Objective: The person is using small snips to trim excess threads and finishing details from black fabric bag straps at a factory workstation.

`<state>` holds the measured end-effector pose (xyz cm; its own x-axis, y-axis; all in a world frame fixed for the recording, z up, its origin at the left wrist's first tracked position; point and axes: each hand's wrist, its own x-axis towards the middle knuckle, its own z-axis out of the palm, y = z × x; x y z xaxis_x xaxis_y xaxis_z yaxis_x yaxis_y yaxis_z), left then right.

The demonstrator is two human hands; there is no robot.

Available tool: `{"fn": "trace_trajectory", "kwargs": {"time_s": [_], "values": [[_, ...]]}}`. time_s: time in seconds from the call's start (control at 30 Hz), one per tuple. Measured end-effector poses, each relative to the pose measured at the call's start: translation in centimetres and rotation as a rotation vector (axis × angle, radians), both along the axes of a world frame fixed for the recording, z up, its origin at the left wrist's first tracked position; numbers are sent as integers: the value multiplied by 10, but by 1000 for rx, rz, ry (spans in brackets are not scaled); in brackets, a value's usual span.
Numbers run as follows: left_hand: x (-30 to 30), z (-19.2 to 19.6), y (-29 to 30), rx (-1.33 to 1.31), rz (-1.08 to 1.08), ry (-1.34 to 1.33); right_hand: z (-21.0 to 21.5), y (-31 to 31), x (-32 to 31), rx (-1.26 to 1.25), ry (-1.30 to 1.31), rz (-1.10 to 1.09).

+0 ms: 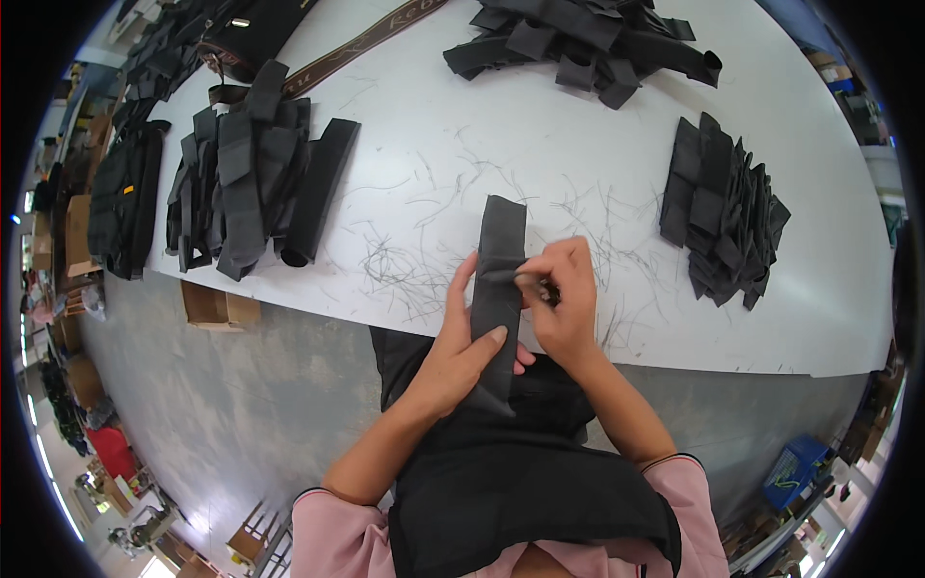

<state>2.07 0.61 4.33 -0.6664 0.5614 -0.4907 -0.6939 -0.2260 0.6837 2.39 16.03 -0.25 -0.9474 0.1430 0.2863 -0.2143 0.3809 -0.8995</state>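
A dark grey fabric strip (499,299) hangs lengthwise over the table's near edge, in front of my body. My left hand (462,352) grips it, with the thumb on top and the fingers behind. My right hand (562,294) is closed at the strip's right edge, the thumb and fingertips touching it around a crease. Something small and dark shows inside the curled right fingers; its kind is hidden. Many loose dark thread ends (400,273) lie scattered on the white table (414,116) around the strip.
Piles of dark strips lie at left (246,173), at the far side (578,39) and at right (723,207). A black bag (128,197) lies at the left edge, near a brown patterned strap (361,40). Below stands an open cardboard box (220,306); a blue crate (798,472) is at lower right.
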Motion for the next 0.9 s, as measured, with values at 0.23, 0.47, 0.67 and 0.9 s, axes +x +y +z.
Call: {"fn": "trace_trajectory", "kwargs": {"time_s": [0.23, 0.47, 0.67, 0.9], "values": [[20, -20, -14, -42, -38, -196, 16, -6, -11, -1008, -577, -142], [-8, -12, -13, -637, -141, 1298, 14, 3, -17, -1003, -893, 193], [-5, -27, -24, -542, 10, 863, 17, 5, 36, -159, -341, -56], [-8, -28, -25, -527, -12, 856, 39, 13, 48, 189, -173, 38]]}}
